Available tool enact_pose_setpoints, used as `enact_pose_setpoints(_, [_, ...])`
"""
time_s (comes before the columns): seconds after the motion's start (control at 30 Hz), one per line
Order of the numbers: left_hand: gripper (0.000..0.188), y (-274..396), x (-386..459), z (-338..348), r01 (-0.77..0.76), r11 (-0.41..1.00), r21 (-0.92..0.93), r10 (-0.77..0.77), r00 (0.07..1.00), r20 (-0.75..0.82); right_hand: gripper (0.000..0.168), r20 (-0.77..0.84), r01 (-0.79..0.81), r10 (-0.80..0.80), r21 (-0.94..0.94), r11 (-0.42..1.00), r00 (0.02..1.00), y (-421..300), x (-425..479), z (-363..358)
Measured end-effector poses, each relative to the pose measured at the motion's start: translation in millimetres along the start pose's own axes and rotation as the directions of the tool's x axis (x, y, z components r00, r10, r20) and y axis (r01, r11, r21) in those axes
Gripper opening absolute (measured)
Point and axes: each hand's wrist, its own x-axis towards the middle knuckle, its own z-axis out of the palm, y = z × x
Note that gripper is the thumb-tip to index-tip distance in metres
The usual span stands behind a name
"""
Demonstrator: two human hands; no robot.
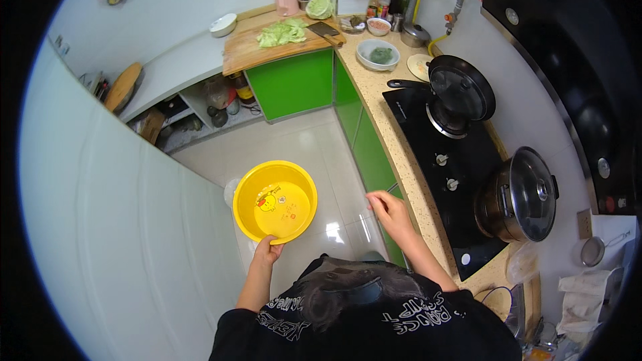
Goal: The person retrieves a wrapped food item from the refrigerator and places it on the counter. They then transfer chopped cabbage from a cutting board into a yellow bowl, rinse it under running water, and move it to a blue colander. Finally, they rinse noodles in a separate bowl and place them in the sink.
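Note:
A yellow plastic basin [246,200] with a printed chick on its bottom hangs over the tiled floor, tilted towards me. My left hand [268,250] grips its near rim, with the thumb inside. Nothing but the print and a few wet-looking glints shows in the basin. To the right of it, apart from it, my right hand [393,214] is held in front of the counter edge [419,205]. Its fingers are curled in and nothing shows in them.
A gas hob [426,160] on the right carries a lidded frying pan [461,87] and a lidded pot [526,200]. Cut cabbage [283,33] and a cleaver [325,31] lie on a wooden board [241,52] at the back. A white panel [125,220] borders the left.

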Motion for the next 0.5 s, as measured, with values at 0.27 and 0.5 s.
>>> enact_pose_setpoints(0.27, [0.036, 76.5, 92.3, 110.3, -0.093, 0.996, 0.018, 0.092, 0.994, 0.057, 0.023, 0.095, 0.019, -0.020, 0.017, 1.000, 0.995, 19.0, 203.7, 62.3])
enact_pose_setpoints(0.5, [0.041, 131.5, 154.5, 215.4, -0.086, 0.992, 0.088, 0.085, 0.996, 0.013, 0.031, 0.077, -0.130, 0.123, 0.094, 0.987, 0.989, 98.4, 435.0, 132.5])
